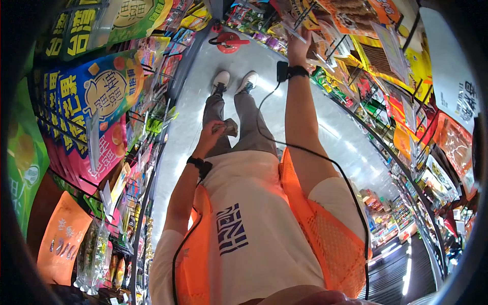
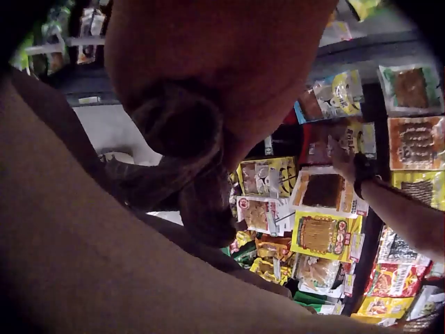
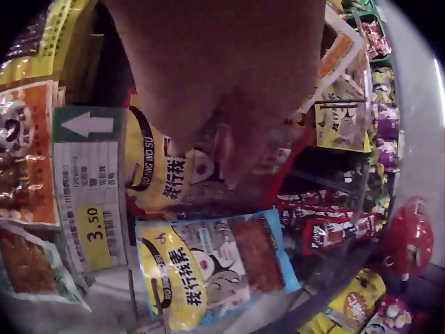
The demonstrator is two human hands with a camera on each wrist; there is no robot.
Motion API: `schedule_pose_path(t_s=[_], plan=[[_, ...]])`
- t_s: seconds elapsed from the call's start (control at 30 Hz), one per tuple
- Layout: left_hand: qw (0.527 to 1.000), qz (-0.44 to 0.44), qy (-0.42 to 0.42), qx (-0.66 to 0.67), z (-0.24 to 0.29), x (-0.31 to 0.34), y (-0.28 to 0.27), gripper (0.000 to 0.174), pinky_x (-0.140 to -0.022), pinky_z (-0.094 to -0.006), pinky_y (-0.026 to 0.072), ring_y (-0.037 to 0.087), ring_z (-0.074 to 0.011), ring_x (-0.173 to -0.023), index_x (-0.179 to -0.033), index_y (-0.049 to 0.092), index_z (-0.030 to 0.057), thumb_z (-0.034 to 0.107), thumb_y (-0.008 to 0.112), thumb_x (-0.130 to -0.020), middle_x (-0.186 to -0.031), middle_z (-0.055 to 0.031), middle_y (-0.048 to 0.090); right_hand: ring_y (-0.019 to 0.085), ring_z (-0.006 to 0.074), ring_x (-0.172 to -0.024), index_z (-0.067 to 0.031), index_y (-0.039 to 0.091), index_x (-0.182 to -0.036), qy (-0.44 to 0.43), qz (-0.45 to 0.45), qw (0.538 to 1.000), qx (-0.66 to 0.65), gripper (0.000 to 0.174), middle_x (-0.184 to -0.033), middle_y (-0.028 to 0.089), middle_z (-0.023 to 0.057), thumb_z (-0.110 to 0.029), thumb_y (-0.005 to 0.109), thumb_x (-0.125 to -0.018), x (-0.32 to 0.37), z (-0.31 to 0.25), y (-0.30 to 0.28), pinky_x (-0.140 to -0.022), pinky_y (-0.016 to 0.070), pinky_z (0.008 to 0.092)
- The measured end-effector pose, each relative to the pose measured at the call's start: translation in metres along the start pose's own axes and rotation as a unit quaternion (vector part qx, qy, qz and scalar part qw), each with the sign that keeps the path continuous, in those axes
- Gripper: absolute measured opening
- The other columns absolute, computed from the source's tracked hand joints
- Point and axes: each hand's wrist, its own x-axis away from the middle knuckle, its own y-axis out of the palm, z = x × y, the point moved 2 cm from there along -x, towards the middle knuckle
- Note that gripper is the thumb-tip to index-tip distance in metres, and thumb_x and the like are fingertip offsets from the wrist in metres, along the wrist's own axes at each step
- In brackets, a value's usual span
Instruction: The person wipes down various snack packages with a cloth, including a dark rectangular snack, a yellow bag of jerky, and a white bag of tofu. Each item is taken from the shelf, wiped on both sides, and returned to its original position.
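My left hand point(image 1: 209, 136) is held low in front of the legs, its fingers curled round a dark, crumpled, cloth-like thing point(image 1: 231, 127). In the left wrist view that dark thing point(image 2: 191, 167) hangs in loops below the hand and is poorly lit. Up at the right-hand rack, my right hand point(image 1: 299, 47) reaches in among hanging snack packets. Close up, the right fingers point(image 3: 240, 156) lie over the face of a yellow and red snack packet point(image 3: 158, 174), covering its middle. Just below hangs a similar packet with a blue border point(image 3: 226, 268).
A price tag point(image 3: 94, 202) reading 3.50 hangs beside the packets. Metal hooks and clear tag holders jut from the racks. Large blue dried-fruit bags point(image 1: 94, 96) fill the left side. A round red object point(image 1: 230, 42) stands on the pale aisle floor point(image 1: 195, 76) ahead.
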Motion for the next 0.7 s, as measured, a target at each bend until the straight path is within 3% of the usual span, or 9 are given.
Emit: schedule_pose_path(t_s=[0.1,0.2,0.3,0.37,0.4,0.47,0.53,0.67,0.7], plan=[[0.999,0.0,0.032,-0.039,0.018,0.0,-0.003,0.028,-0.089,-0.0339,0.0522,0.068,-0.0242,-0.102,-0.116,0.064,0.0045,0.015,0.071,-0.091,-0.108,-0.0115,0.07,0.062,0.0318,-0.118,-0.0006,0.046,-0.137,0.126,0.009,0.991,0.051,0.041,-0.135,0.056,0.0125,-0.012,0.059,-0.1,0.043,0.012,-0.011,-0.093,0.0567,0.0442],[0.991,0.0,0.086,-0.1,0.019,-0.007,-0.008,0.035,-0.093,-0.0358,0.0513,0.065,-0.0272,-0.108,-0.119,0.063,0.0065,0.012,0.075,-0.087,-0.114,-0.0126,0.067,0.065,0.0353,-0.114,-0.001,0.04,-0.143,0.302,0.004,0.948,0.096,0.052,-0.134,0.059,0.0158,-0.013,0.061,-0.097,0.075,0.024,-0.079,-0.095,0.0563,0.0465],[0.99,-0.013,0.089,-0.107,0.023,-0.011,-0.012,0.039,-0.094,-0.036,0.051,0.064,-0.0271,-0.11,-0.121,0.062,0.0075,0.009,0.077,-0.085,-0.116,-0.0127,0.066,0.066,0.0297,-0.109,-0.004,0.047,-0.139,0.242,0.176,0.942,0.149,0.055,-0.13,0.061,0.0129,-0.02,0.071,-0.092,0.079,0.031,-0.166,-0.093,0.056,0.0447],[0.993,-0.021,0.074,-0.086,0.024,-0.012,-0.013,0.041,-0.094,-0.0357,0.0511,0.065,-0.0263,-0.11,-0.121,0.061,0.0066,0.007,0.076,-0.083,-0.115,-0.0123,0.066,0.066,0.0263,-0.107,-0.0078,0.049,-0.136,0.163,0.201,0.936,0.236,0.056,-0.129,0.061,0.0144,-0.017,0.077,-0.088,0.076,0.0,-0.17,-0.088,0.0558,0.0441],[0.995,-0.024,0.065,-0.07,0.023,-0.011,-0.013,0.041,-0.094,-0.0356,0.0511,0.065,-0.0261,-0.109,-0.121,0.061,0.0058,0.006,0.076,-0.082,-0.114,-0.0121,0.067,0.065,0.0264,-0.109,-0.0049,0.049,-0.136,0.11,0.226,0.92,0.301,0.06,-0.13,0.061,0.0157,-0.017,0.08,-0.085,0.076,-0.02,-0.159,-0.087,0.0555,0.0434],[0.997,-0.037,0.039,-0.048,0.017,-0.016,-0.011,0.044,-0.094,-0.0355,0.0511,0.066,-0.0261,-0.109,-0.122,0.06,0.0054,0.005,0.076,-0.081,-0.114,-0.0121,0.067,0.064,0.026,-0.111,-0.0022,0.049,-0.135,0.018,0.184,0.925,0.332,0.063,-0.131,0.06,0.0154,-0.017,0.081,-0.083,0.06,-0.041,-0.161,-0.091,0.0538,0.0406],[0.998,-0.055,-0.001,-0.037,0.01,-0.019,-0.009,0.047,-0.095,-0.0356,0.0512,0.066,-0.0266,-0.11,-0.123,0.06,0.0062,0.005,0.077,-0.079,-0.114,-0.0127,0.067,0.064,0.0257,-0.11,-0.0027,0.047,-0.138,-0.053,0.157,0.915,0.368,0.067,-0.128,0.062,0.0135,-0.006,0.083,-0.081,0.035,-0.047,-0.172,-0.092,0.0539,0.0368],[0.985,-0.114,0.024,-0.13,0.026,-0.014,-0.004,0.057,-0.098,-0.0376,0.0508,0.065,-0.03,-0.113,-0.129,0.058,0.0082,0.005,0.079,-0.076,-0.119,-0.0148,0.067,0.065,0.0229,-0.107,-0.0022,0.054,-0.126,-0.068,0.126,0.946,0.29,0.051,-0.117,0.067,0.0132,-0.006,0.08,-0.083,0.017,-0.056,-0.167,-0.092,0.0516,0.0367],[0.981,-0.135,0.036,-0.135,0.022,-0.015,-0.002,0.06,-0.098,-0.0384,0.0507,0.065,-0.031,-0.113,-0.13,0.058,0.0087,0.005,0.079,-0.075,-0.121,-0.0152,0.067,0.065,0.0218,-0.104,-0.0029,0.056,-0.119,-0.067,0.142,0.931,0.33,0.047,-0.114,0.068,0.0127,-0.011,0.083,-0.081,0.017,-0.057,-0.162,-0.087,0.0521,0.0354]])
